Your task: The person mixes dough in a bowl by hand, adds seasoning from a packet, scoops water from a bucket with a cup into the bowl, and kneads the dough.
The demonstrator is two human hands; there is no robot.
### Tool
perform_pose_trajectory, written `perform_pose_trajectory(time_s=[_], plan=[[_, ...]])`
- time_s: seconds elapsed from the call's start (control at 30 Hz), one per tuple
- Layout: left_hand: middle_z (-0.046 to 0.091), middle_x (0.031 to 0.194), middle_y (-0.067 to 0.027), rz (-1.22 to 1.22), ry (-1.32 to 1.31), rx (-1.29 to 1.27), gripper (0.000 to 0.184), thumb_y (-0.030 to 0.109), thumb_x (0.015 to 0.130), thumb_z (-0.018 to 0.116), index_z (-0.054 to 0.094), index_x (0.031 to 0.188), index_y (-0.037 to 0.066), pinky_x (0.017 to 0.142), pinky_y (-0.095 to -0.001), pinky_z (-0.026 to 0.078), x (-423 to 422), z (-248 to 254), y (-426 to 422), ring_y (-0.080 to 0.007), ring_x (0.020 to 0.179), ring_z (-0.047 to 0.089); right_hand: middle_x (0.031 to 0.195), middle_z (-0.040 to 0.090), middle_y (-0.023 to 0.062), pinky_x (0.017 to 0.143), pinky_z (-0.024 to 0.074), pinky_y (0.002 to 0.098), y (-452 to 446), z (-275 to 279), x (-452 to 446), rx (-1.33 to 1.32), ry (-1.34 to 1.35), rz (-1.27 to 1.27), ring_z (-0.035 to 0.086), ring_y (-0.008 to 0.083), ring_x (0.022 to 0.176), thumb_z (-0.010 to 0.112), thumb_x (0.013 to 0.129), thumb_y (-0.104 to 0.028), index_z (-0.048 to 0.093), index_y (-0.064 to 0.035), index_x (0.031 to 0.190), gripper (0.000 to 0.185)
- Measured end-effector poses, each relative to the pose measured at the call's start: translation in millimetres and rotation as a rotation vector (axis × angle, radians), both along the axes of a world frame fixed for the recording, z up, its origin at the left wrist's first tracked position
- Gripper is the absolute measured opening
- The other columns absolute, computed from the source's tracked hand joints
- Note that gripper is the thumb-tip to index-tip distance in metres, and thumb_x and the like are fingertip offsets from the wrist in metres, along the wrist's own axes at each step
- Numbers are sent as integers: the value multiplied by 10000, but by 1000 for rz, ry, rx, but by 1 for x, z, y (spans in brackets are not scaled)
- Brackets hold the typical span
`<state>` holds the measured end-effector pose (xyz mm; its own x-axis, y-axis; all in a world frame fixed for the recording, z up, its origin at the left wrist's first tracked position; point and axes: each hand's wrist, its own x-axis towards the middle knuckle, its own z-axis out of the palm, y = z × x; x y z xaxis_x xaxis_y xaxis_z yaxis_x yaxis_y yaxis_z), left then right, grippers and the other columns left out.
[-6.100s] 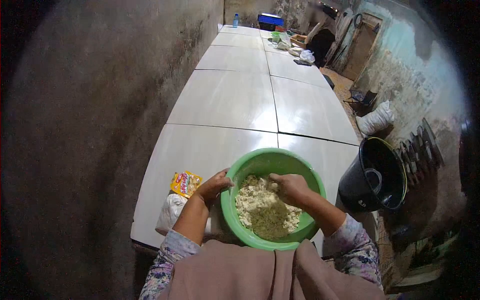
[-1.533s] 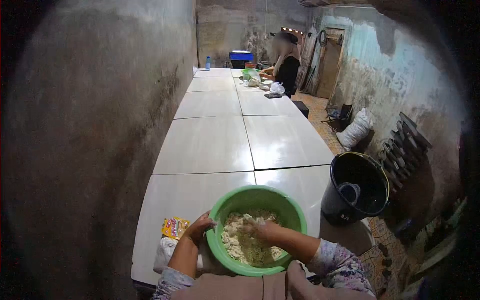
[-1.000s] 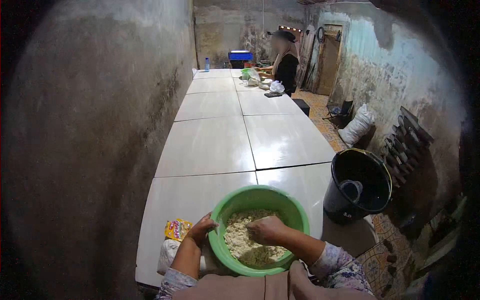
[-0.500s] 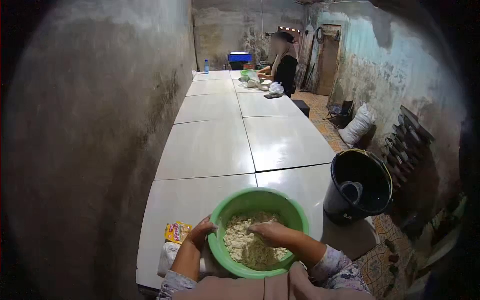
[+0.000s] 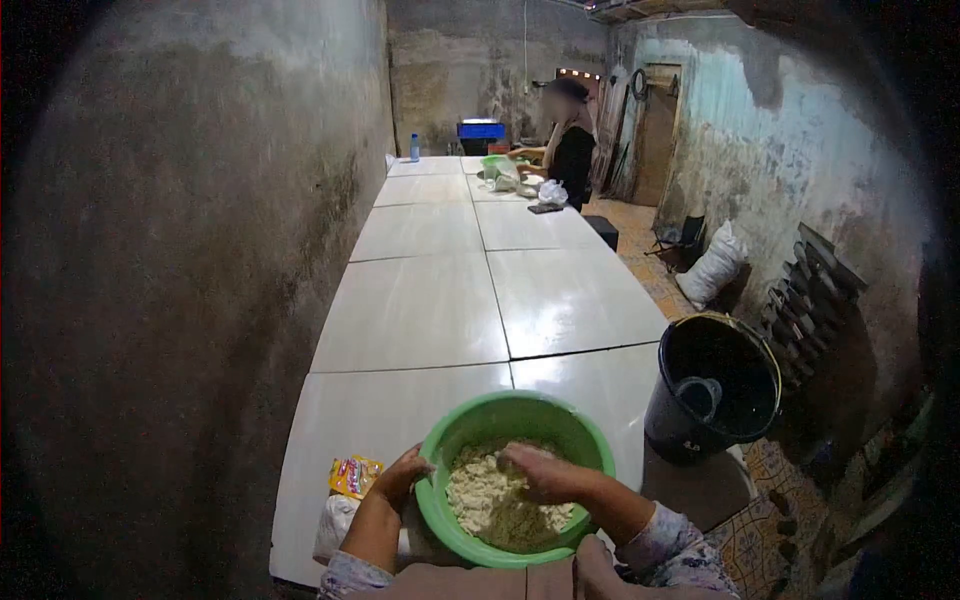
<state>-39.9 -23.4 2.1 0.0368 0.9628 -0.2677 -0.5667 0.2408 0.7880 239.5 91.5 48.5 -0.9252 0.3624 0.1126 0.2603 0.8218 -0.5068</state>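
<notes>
- Shifted since the earliest frame, the green bowl (image 5: 594,432) now sits lower and slightly farther left in the frame; the yellow packet (image 5: 355,476) and black bucket (image 5: 690,440) also appear lower, as the view takes in more of the room.
- Crumbly dough (image 5: 480,492) lies inside the bowl at the bottom centre of the frame, between the two hands: to the right of the left hand, and below and to the left of the right hand.
- At the bowl's left edge, the left hand (image 5: 403,474) is narrow, closed on the rim, with pale residue on its fingertips.
- Inside the bowl, the right hand (image 5: 540,476) reaches in from the right, fingers bent down at the dough's upper part; whether they pinch any of it, I cannot tell.
- Lower left, the packet lies on the white table (image 5: 410,310) near the left hand, just above a whitish bag (image 5: 335,522) beside the left forearm.
- Right of the bowl stands the bucket, well apart from it.
- Top centre, another person (image 5: 572,150) stands at the table's far end.
</notes>
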Motion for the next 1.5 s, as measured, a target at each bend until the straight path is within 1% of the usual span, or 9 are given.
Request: perform_pose_trajectory(time_s=[0.13, 0.2, 0.3, 0.43, 0.73, 0.97, 1.07, 1.1, 1.5], plan=[[569, 1149, -77, -84, 309, 158, 680, 127, 742, 655, 412, 1374, 71, 889, -328, 484, -22, -40, 3, -190, 1033, 560, 1415, 363, 263, 1036, 394, 472, -4, 0, -9, -241, -124, 80, 422, 410, 1279, 603, 830, -11, 432, -4, 1296, 497], [574, 1149, -70, -83, 496, 194, 729, 150, 706, 684, 412, 1377, 73, 888, -330, 483, -19, -34, 3, -182, 1051, 551, 1253, 501, 267, 955, 443, 489, -6, 13, -4, -68, -47, 135, 513, 422, 1162, 564, 823, 29, 437, 1, 1291, 485], [573, 1164, -64, 29, 123, -81, 724, 164, 685, 672, 437, 1364, 81, 878, -322, 483, -5, -8, 1, -197, 1058, 552, 943, 599, 195, 687, 474, 501, -3, 3, -4, -25, -218, 118, 607, 411, 819, 526, 837, -51, 526, -60, 1194, 357], [567, 1187, -63, -87, 171, -1, 724, 185, 679, 635, 438, 1369, 95, 878, -324, 477, -17, -34, 12, -207, 1071, 543, 885, 599, 147, 615, 479, 457, -15, 31, -12, 59, -338, 96, 626, 334, 761, 534, 905, -212, 556, -93, 1114, 242], [566, 1177, -75, 23, 27, 4, 727, 179, 696, 608, 404, 1391, 106, 863, -331, 489, -1, -9, -1, -204, 1065, 553, 804, 624, 165, 644, 488, 473, -17, 59, 6, 78, -375, 18, 632, 358, 769, 603, 874, -347, 533, -69, 940, 294], [603, 1107, -106, -9, 31, 6, 714, 169, 709, 631, 402, 1378, 70, 772, -347, 552, 1, 2, -2, -215, 949, 616, 1194, 569, 204, 922, 447, 468, -9, 27, 36, -234, -366, 68, 552, 374, 1103, 660, 785, -78, 502, -63, 1273, 513], [607, 1100, -107, 5, 73, -12, 718, 172, 704, 628, 403, 1378, 72, 781, -359, 550, 3, 7, -4, -218, 945, 618, 919, 557, 184, 752, 456, 461, -19, 7, 34, -675, -85, -143, 567, 382, 902, 651, 793, -123, 541, -24, 1022, 273], [582, 1143, -83, 5, 73, -47, 698, 134, 707, 578, 408, 1384, 101, 842, -332, 509, 4, 10, -6, -201, 1037, 568, 972, 561, 190, 806, 458, 455, -19, 9, 28, -149, -104, 32, 561, 377, 958, 645, 781, -99, 547, -19, 1058, 304], [577, 1137, -86, 10, 51, -49, 730, 154, 691, 599, 398, 1390, 90, 830, -326, 511, 8, 14, -5, -198, 1018, 566, 1178, 577, 200, 935, 448, 455, -20, 28, 26, -214, -269, 45, 549, 371, 1112, 543, 820, -39, 551, -36, 1176, 356]])
